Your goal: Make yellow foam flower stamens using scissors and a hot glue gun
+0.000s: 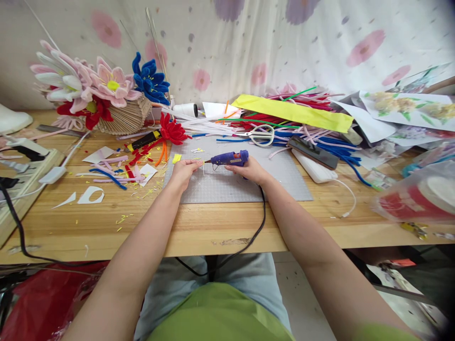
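My right hand (pixel 249 169) is wrapped round a blue glue gun (pixel 231 158), whose nozzle points left. The gun's black cord (pixel 261 218) hangs down past the table edge. Close to the nozzle tip, my left hand (pixel 185 171) pinches something small and pale that I cannot make out well. A small yellow piece (pixel 177 158) shows just behind the left fingers. Both hands are above a grey cutting mat (pixel 227 192) with a printed grid. White-handled scissors (pixel 262 135) lie at the mat's far side.
Pipe-cleaner flowers stand in a woven basket (pixel 124 116) at the back left, near a red flower (pixel 173 129). Scraps and a yellow-black cutter (pixel 144 140) lie left. Pipe cleaners, a yellow sheet (pixel 291 112), a phone (pixel 313 152) and a bagged cup (pixel 419 196) are right.
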The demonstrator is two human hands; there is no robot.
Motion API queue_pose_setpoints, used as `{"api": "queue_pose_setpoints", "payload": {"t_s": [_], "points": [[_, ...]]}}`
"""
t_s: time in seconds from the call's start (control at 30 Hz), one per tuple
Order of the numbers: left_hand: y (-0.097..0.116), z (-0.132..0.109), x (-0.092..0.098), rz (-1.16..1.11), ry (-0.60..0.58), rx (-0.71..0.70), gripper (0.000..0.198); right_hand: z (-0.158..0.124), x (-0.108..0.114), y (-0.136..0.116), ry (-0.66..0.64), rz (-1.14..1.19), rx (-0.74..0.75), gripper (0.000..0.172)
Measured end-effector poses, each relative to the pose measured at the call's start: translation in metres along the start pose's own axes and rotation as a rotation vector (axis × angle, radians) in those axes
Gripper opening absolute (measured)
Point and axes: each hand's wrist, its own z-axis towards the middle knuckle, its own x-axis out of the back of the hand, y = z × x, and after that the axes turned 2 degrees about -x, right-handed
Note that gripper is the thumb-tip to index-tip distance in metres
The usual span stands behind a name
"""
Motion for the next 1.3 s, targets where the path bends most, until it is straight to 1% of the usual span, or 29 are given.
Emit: {"api": "queue_pose_setpoints", "payload": {"t_s": [0.47,0.8,1.0,1.07,1.17,1.3], "points": [[-0.002,0.000,0.001,0.037,-0.016,-0.006,0.018,0.000,0.000,0.000,0.020,-0.021,0.012,0.041],[-0.001,0.001,0.000,-0.023,-0.002,0.006,0.018,-0.001,0.000,0.000,-0.020,-0.029,0.004,0.042],[0.002,0.000,0.001,-0.065,-0.022,0.026,0.019,-0.002,0.001,-0.001,-0.045,-0.035,0.000,0.042],[0.003,0.000,0.001,-0.089,-0.022,0.031,0.020,-0.003,0.003,-0.001,-0.016,-0.032,-0.013,0.041],[0.003,-0.001,0.001,-0.100,-0.012,0.031,0.021,-0.003,0.008,0.002,0.061,-0.025,-0.024,0.040],[0.004,-0.002,0.001,-0.087,-0.003,0.027,0.024,-0.003,0.016,0.007,0.166,-0.015,-0.068,0.044]]}}
